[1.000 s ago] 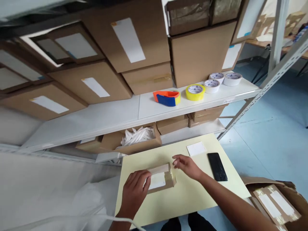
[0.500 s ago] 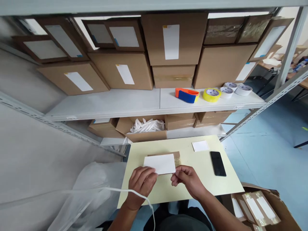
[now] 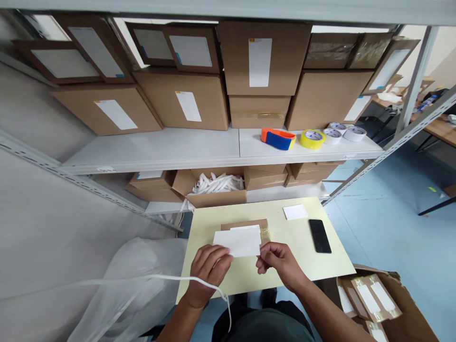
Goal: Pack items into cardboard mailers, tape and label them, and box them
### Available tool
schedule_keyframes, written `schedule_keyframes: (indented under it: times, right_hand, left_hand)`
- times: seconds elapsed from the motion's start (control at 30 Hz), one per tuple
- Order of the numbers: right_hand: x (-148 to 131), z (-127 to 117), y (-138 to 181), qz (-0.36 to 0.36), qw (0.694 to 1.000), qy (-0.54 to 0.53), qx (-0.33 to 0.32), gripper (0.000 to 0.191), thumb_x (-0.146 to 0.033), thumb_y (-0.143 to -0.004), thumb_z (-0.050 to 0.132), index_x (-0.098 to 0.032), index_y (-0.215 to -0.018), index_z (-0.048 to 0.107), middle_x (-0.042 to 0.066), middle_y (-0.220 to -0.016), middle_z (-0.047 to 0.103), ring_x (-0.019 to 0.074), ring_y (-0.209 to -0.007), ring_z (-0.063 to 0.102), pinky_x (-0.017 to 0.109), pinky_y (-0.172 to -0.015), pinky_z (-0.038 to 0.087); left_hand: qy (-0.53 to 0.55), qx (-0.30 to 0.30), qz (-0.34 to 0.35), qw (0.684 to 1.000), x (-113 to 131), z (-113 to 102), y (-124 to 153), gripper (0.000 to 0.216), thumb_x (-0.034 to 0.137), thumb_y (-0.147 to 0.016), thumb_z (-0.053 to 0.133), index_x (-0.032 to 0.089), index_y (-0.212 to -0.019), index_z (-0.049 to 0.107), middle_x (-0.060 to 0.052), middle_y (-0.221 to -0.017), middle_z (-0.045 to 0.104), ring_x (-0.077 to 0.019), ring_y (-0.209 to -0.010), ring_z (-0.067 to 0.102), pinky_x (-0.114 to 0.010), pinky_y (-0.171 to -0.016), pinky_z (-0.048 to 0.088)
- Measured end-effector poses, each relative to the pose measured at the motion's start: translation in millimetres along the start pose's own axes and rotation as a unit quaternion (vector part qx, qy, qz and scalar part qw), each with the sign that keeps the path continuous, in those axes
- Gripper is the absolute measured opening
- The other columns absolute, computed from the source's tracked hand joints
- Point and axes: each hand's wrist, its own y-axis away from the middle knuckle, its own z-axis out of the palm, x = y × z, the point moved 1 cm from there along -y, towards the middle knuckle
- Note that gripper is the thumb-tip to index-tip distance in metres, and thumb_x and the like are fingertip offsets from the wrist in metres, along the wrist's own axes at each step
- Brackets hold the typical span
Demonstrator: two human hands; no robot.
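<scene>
A grey metal shelf (image 3: 160, 149), stacked with brown cardboard boxes (image 3: 185, 99), is being seen behind a pale yellow table (image 3: 320, 266). At the far left, a clear plastic bag (image 3: 138, 280) is lying beside the table. The lower left corner of a white rectangular paper label (image 3: 238, 242) is being pinched by the closed fingers of the left hand (image 3: 210, 266). The label is being held just above the table, between the two hands and beyond their fingertips. A flat brown cardboard packet (image 3: 245, 224) on the table is being partly covered by it. The label's lower right corner is being gripped by the right hand (image 3: 280, 260), thumb against fingers. Further right, a small white card (image 3: 295, 212) and a black phone (image 3: 319, 235) are lying on the table, well apart from the hands. At the far right, an open cardboard carton (image 3: 406, 304) is standing on the blue floor.
</scene>
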Motion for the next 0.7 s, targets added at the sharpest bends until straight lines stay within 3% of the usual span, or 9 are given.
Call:
schedule_keyframes:
  times: [0.53,0.7]
  right_hand:
    - [-0.7,-8.4,0.4,-0.02,1.0,0.017,0.004,0.04,-0.055,-0.077,0.078,-0.018,-0.07,0.064,0.001,-0.06,0.067,0.013,-0.052,0.059,0.029,-0.055,0.047]
    - [-1.7,-10.1,-3.6,-0.042,0.999,0.031,0.007,0.041,-0.057,-0.08,0.075,-0.019,-0.072,0.063,0.001,-0.06,0.066,0.0126,-0.052,0.057,0.028,-0.054,0.046]
  left_hand:
    - [0.004,-0.005,0.004,1.0,0.9,8.7,1.0,0.02,0.008,-0.086,0.07,0.023,-0.098,0.066,-0.004,-0.097,0.076,-0.0199,-0.094,0.069,-0.038,-0.087,0.053]
    - [0.073,-0.053,-0.037,0.995,3.3,14.2,-9.4,0.014,0.012,-0.088,0.066,0.023,-0.097,0.066,-0.003,-0.09,0.074,-0.0176,-0.086,0.068,-0.035,-0.082,0.053]
